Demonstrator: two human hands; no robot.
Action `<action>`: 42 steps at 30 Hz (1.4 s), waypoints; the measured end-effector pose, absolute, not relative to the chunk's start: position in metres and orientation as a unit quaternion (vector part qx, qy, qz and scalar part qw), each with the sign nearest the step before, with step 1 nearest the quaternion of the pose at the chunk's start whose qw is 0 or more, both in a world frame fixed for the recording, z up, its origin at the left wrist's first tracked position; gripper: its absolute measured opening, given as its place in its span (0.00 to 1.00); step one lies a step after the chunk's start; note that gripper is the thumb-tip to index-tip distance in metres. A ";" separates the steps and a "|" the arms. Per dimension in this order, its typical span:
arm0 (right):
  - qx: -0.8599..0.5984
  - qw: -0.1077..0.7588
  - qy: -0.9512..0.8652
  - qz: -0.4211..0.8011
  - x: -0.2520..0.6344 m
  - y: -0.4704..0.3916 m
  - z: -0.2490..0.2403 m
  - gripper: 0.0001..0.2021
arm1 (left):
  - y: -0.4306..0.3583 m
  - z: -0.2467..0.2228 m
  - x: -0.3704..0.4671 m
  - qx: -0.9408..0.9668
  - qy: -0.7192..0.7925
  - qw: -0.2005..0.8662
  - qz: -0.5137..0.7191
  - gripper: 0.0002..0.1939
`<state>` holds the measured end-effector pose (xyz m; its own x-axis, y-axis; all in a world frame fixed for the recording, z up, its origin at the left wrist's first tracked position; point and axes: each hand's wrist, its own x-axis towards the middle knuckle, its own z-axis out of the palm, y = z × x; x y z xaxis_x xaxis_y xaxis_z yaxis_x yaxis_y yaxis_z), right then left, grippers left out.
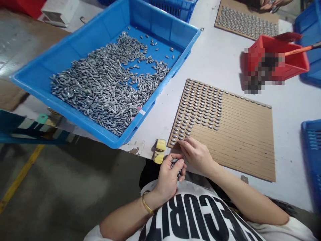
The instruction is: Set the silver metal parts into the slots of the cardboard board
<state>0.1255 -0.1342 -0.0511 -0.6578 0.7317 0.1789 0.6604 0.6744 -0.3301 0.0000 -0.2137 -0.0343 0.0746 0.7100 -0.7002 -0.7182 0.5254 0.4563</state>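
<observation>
My left hand (171,172) is curled around several small grey metal pieces, just off the table's front edge. My right hand (197,154) is pinched at the near left corner of a ridged cardboard sheet (245,140); its fingertips hide what they hold, if anything. Rows of oval metal pieces (200,100) lie on the sheet's left part, and one row runs along its far edge. To the left, a large blue tray (160,16) holds a heap of similar grey pieces (105,83).
A yellow block (159,151) lies by the sheet's near left corner. Beyond are a red bin (293,67) with an orange-handled tool and another filled cardboard sheet (247,21), with a person's hand (273,4) over it. A blue basket (312,144) stands at the right.
</observation>
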 end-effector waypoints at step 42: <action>-0.359 0.168 -0.909 0.129 0.128 -0.137 -0.053 0.21 | -0.211 -0.032 0.004 -0.009 0.478 0.715 0.510 0.13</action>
